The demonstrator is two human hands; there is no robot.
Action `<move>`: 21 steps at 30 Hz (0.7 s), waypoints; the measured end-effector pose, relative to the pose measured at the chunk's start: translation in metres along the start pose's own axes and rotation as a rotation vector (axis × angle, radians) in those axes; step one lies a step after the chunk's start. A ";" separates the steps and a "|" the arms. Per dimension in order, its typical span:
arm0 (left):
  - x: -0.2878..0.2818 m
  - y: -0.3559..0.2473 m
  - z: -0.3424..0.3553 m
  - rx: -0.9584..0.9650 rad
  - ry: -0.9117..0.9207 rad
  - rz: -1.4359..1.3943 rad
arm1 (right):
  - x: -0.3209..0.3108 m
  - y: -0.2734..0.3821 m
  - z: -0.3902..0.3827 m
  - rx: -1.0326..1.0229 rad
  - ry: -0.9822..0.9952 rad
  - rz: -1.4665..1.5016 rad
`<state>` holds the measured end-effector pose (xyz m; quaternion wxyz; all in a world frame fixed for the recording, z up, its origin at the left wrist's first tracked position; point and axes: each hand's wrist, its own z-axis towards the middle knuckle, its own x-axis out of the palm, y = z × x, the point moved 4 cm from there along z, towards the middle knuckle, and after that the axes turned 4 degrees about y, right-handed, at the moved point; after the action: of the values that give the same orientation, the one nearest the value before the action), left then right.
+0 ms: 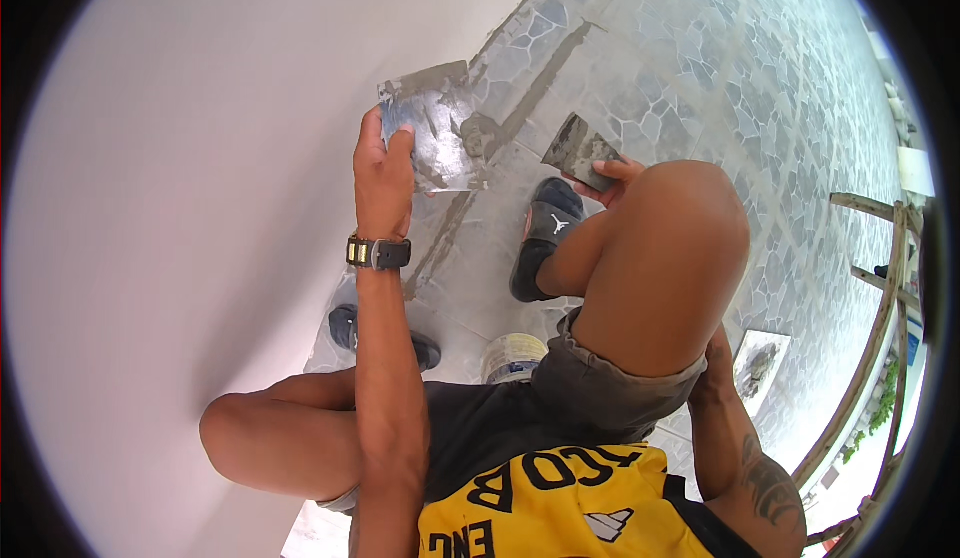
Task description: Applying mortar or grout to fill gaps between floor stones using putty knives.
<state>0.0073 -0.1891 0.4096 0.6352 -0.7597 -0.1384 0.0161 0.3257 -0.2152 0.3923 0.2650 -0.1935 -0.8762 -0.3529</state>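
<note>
My left hand point(386, 173) grips a flat metal plate point(436, 108) by its left edge, with the thumb on its face. Grey mortar is smeared across this shiny plate, and a thicker lump of mortar point(482, 136) sits at its right side. A smaller rectangular scraper blade point(577, 146), coated with grey mortar, is held in my right hand point(612, 178), beside my raised right knee. Part of that hand is hidden behind the knee. The two tools are apart, both above the tiled floor point(670, 68).
A pale wall point(180, 158) rises close on the left. Dark mortar strips point(545, 78) run along the floor near it. Between my legs stands a bucket point(512, 354). To the right lie a white board point(762, 370) with a grey smear and a wooden frame point(880, 328).
</note>
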 end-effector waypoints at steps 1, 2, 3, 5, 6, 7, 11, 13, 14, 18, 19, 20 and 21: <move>0.000 -0.009 -0.014 -0.009 0.029 -0.015 | 0.018 -0.001 -0.068 -0.020 -0.022 0.056; 0.002 -0.016 -0.026 0.002 0.038 -0.025 | 0.024 -0.005 -0.126 -0.054 -0.068 0.088; 0.004 -0.020 -0.035 0.015 0.052 -0.023 | 0.024 -0.011 -0.177 -0.096 -0.118 0.065; 0.010 -0.033 -0.053 0.038 0.075 -0.025 | -0.029 -0.032 -0.216 -0.285 -0.260 -0.320; 0.008 -0.044 -0.064 0.029 0.086 -0.016 | -0.032 -0.034 -0.222 -0.285 -0.244 -0.324; 0.005 -0.053 -0.074 0.018 0.096 -0.008 | -0.032 -0.034 -0.229 -0.292 -0.227 -0.459; -0.011 -0.061 -0.109 -0.007 0.075 -0.046 | -0.020 -0.044 -0.253 -0.239 -0.202 -0.322; -0.023 -0.051 -0.124 -0.043 0.044 -0.058 | -0.015 -0.053 -0.257 -0.238 -0.188 -0.371; -0.031 -0.044 -0.130 -0.042 0.032 -0.062 | -0.012 -0.057 -0.258 -0.240 -0.184 -0.412; -0.068 -0.008 -0.138 -0.074 0.002 -0.123 | -0.008 -0.076 -0.236 -0.180 -0.156 -0.311; -0.080 -0.001 -0.137 -0.086 -0.008 -0.127 | 0.013 -0.082 -0.218 -0.173 -0.088 -0.237; -0.094 0.005 -0.136 -0.084 -0.032 -0.124 | 0.039 -0.086 -0.198 -0.162 -0.020 -0.161; -0.115 0.014 -0.139 -0.102 -0.070 -0.113 | 0.109 -0.078 -0.186 -0.137 0.552 -0.009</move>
<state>-0.0731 -0.3510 0.4048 0.5905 -0.7808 -0.2041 -0.0002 0.2608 -0.3854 0.5312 0.4783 -0.1035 -0.7458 -0.4521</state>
